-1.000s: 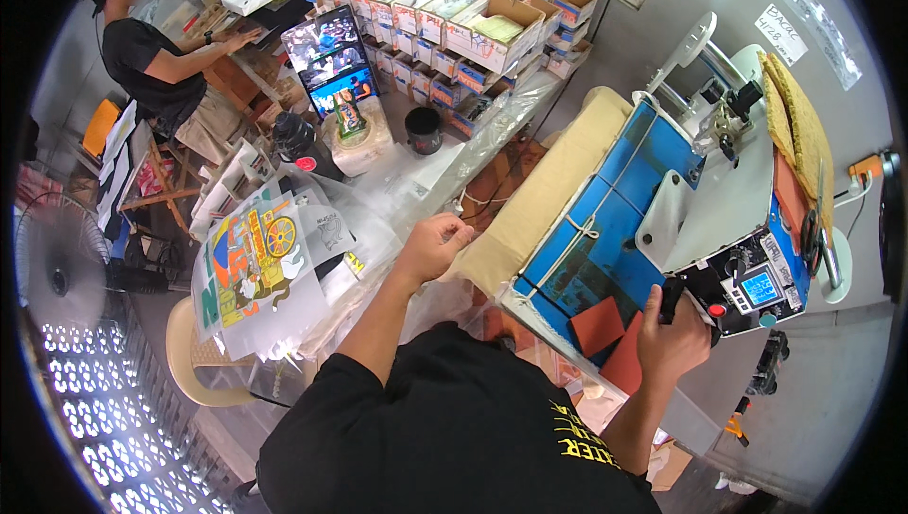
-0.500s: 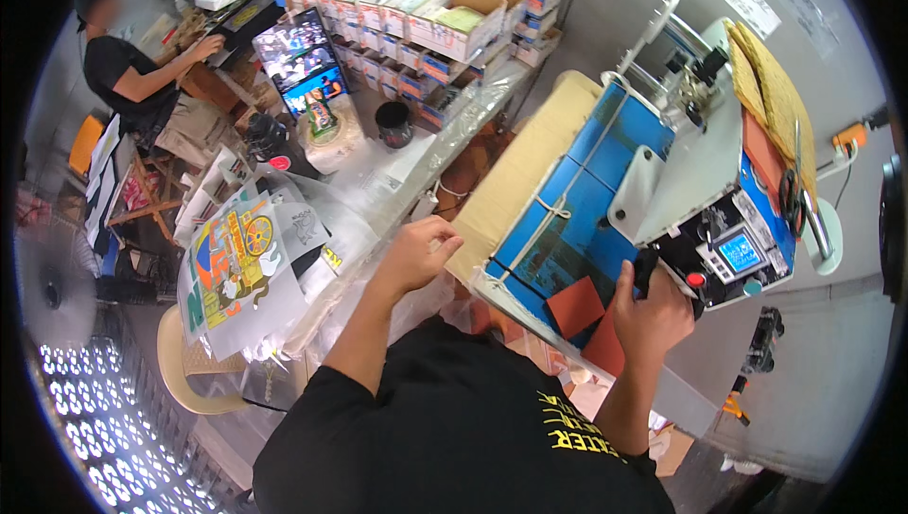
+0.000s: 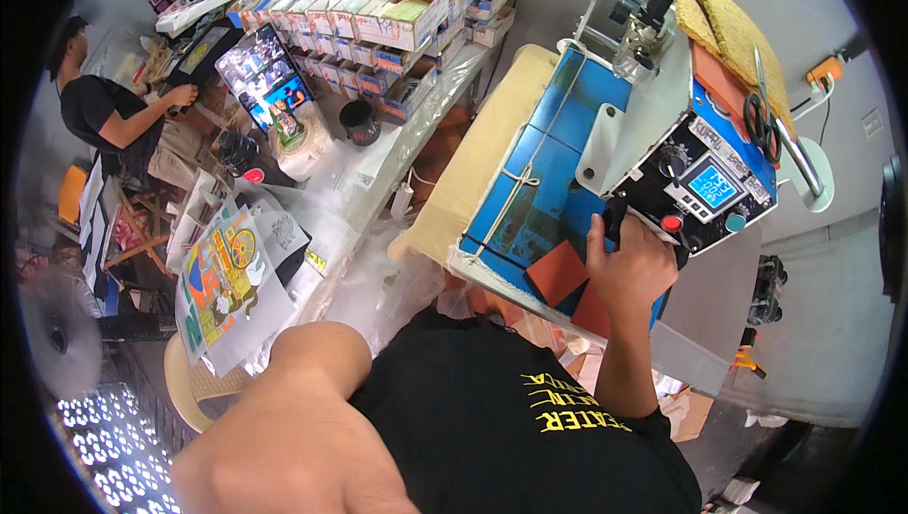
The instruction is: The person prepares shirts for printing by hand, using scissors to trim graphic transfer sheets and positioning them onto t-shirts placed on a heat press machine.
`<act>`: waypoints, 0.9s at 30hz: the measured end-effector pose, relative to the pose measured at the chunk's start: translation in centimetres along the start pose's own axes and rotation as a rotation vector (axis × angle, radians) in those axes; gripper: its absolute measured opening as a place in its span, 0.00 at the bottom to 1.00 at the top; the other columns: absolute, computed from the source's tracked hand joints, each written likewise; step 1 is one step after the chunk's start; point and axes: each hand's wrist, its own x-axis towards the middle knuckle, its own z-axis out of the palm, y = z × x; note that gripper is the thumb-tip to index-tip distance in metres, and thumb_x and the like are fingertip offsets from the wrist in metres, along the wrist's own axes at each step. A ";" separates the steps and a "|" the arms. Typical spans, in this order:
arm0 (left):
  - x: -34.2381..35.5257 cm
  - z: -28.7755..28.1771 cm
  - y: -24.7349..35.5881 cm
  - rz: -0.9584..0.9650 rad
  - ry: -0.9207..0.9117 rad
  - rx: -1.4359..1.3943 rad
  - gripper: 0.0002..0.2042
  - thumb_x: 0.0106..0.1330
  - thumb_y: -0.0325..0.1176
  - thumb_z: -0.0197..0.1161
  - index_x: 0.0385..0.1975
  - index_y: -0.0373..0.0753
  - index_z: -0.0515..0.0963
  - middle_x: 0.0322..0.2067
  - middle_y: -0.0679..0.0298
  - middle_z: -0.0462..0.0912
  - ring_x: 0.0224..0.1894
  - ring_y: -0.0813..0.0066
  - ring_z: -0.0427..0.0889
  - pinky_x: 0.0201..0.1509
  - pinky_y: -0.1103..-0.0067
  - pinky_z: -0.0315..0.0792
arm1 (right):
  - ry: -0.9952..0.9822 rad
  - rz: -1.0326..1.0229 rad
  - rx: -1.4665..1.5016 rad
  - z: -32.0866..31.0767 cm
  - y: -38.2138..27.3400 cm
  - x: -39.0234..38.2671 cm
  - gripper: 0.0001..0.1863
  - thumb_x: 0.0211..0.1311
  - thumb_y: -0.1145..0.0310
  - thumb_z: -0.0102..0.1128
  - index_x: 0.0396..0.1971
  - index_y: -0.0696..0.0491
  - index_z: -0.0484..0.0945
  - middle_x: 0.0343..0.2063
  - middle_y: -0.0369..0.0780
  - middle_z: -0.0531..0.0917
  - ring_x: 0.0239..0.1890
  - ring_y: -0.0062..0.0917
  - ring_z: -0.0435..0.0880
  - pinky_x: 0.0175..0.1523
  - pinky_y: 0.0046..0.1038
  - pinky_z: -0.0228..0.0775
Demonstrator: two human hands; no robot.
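Right hand point(image 3: 638, 270) curls around the handle point(image 3: 615, 218) of the press point(image 3: 653, 131); left hand point(image 3: 279, 467), well apart, looms at lower left, whether spread or clenched impossible to tell.

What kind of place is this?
Probably a small printing workshop. There's a machine with a lit screen and buttons, see-through sheets with colourful cartoon pictures, and stacked boxes full of things.

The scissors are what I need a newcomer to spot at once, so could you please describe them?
Start at the heat press on the right, its black handle in the person's right hand. Past its control panel with the lit blue screen, find the orange pad and yellow padding. The scissors lie by these, set apart by metal blades and dark loop handles.
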 end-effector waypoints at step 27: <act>-17.2 -36.3 16.6 0.909 2.884 0.125 0.20 0.59 0.49 0.69 0.44 0.41 0.82 0.48 0.56 0.82 0.61 0.55 0.72 0.71 0.44 0.47 | 0.085 -0.015 -0.026 0.5 0.8 -0.5 0.17 0.51 0.56 0.70 0.17 0.51 0.74 0.18 0.40 0.79 0.20 0.36 0.80 0.31 0.36 0.71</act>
